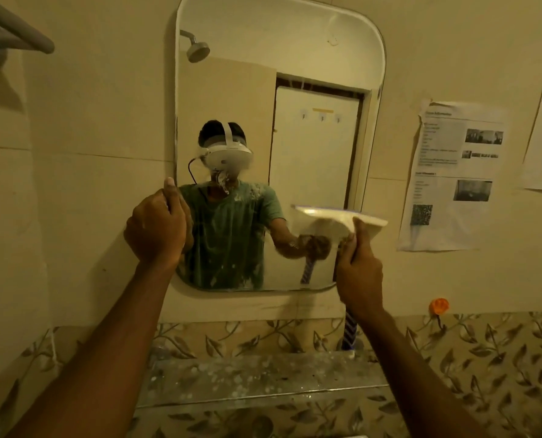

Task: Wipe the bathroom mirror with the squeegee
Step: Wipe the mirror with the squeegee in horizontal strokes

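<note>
The mirror [313, 58], tall with rounded corners, hangs on the beige wall straight ahead. White streaks and smears spot the glass around the reflected person's chest. My right hand [359, 267] grips the squeegee [342, 218] just below its white head, which lies against the mirror's lower right part, reaching past the right edge. The purple handle [349, 330] sticks out under my wrist. My left hand [157, 226] grasps the mirror's left edge at mid-height, thumb up along the frame.
A glass shelf [263, 384] with white spots runs below the mirror. Printed paper sheets [456, 175] are stuck to the wall on the right, an orange hook [439, 306] below them. A towel rail [13, 30] juts out at the upper left.
</note>
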Demonstrator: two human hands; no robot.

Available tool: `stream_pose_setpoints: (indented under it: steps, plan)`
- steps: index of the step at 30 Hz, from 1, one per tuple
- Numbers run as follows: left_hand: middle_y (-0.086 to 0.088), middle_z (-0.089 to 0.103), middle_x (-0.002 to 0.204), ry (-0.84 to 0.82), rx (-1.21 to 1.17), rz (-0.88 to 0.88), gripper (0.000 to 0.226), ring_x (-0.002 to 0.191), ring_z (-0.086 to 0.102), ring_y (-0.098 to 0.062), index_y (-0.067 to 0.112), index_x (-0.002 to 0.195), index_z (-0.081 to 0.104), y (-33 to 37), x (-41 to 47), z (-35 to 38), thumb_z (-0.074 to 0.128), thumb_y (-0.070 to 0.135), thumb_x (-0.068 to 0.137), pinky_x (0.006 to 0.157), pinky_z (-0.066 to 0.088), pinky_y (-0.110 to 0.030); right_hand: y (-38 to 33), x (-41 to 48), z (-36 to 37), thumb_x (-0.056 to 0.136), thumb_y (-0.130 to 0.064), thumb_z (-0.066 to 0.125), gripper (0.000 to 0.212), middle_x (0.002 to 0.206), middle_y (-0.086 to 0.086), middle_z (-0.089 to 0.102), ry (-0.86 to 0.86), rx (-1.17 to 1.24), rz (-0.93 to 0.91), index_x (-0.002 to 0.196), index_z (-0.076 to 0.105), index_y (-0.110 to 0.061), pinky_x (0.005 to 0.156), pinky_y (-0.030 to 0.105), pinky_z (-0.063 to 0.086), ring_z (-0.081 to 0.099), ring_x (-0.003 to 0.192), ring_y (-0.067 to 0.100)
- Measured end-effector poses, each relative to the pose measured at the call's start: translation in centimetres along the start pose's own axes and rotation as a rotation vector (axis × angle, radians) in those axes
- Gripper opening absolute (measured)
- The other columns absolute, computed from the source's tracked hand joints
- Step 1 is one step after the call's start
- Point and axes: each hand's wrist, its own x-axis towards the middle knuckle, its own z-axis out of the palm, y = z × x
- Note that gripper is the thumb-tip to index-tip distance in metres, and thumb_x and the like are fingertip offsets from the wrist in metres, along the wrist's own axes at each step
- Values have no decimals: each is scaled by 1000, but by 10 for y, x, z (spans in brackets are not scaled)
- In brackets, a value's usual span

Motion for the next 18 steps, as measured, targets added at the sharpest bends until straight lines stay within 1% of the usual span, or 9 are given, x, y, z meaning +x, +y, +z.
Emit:
stream_pose_setpoints:
  steps: [1, 3, 5, 7, 10, 11, 13, 15, 18]
  plan:
    - [-1, 52, 61, -1, -9, -3, 58, 55, 48, -16, 10, 69, 60, 0, -1, 0, 30, 46, 102, 48, 25, -17, 12, -16, 5, 104, -34, 30, 48, 65, 4, 60, -5, -27, 5, 151, 23, -33, 40, 27, 47, 57, 48, 15]
    - [-1, 52, 63, -3, -24, -14, 57, 57, 47, -16, 10, 70, 60, 1, -2, 0, 30, 46, 102, 49, 26, -21, 31, -48, 11, 103, -32, 31, 49, 57, 1, 56, -48, -68, 23, 152, 23, -30, 35, 24, 44, 51, 40, 12]
    - [-1, 53, 67, -9, -32, -30, 57, 61, 49, -17, 9, 75, 62, 1, -4, 0, 29, 46, 102, 56, 33, -26, 41, -70, 11, 103, -31, 31, 50, 54, -1, 53, -114, -91, 55, 152, 23, -28, 32, 18, 39, 48, 37, 9]
    - [-4, 57, 72, -19, -37, -54, 58, 65, 50, -18, 8, 80, 63, 0, -7, 0, 27, 47, 102, 61, 36, -30, 39, -74, 3, 103, -31, 31, 49, 56, -3, 54, -152, -73, 79, 151, 27, -25, 33, 15, 38, 49, 38, 7]
    - [-11, 62, 81, -38, -48, -90, 56, 70, 50, -19, 7, 86, 62, -2, -13, 0, 26, 47, 102, 64, 36, -32, 18, -44, -6, 104, -31, 31, 45, 64, -3, 58, -125, -8, 28, 149, 31, -26, 37, 14, 42, 54, 41, 5]
    - [-11, 62, 84, -43, -49, -98, 55, 72, 49, -18, 7, 89, 62, -2, -15, 0, 26, 46, 102, 65, 36, -32, 9, -27, -8, 104, -33, 31, 44, 69, -1, 61, -100, 7, 6, 148, 32, -28, 38, 15, 44, 56, 45, 5]
    - [-11, 63, 89, -49, -44, -107, 52, 75, 47, -16, 8, 93, 62, -2, -19, -1, 26, 45, 102, 66, 35, -32, -7, 6, -11, 104, -37, 30, 44, 79, 2, 64, -60, 57, -1, 148, 30, -30, 46, 25, 54, 62, 56, 11]
    - [-11, 63, 92, -57, -36, -110, 50, 78, 51, -19, 10, 96, 62, -4, -24, -2, 28, 45, 102, 67, 35, -32, -13, 21, -10, 104, -39, 29, 45, 81, 1, 64, -34, 70, 2, 148, 29, -32, 51, 33, 57, 65, 62, 17]
    - [-10, 63, 92, -76, -45, -128, 49, 85, 58, -26, 12, 95, 62, -13, -31, -2, 28, 47, 102, 69, 36, -32, -1, 1, -3, 104, -37, 30, 45, 71, 2, 62, -16, 26, 14, 149, 28, -34, 42, 29, 51, 60, 52, 17]
